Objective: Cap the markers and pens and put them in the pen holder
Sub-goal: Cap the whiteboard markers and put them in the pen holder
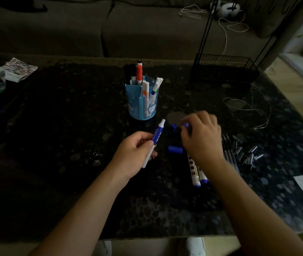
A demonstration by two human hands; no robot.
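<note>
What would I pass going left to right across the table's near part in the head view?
Left hand gripping an uncapped blue-and-white marker → loose blue cylindrical cap lying flat → right hand pinching a small blue cap → thin black pens → pile of dark pen caps.

Left hand grips, knuckles leftward; right hand pinches, palm down.

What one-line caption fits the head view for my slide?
The left hand holds an uncapped blue marker while the right hand pinches a blue cap near the pen holder.
</note>
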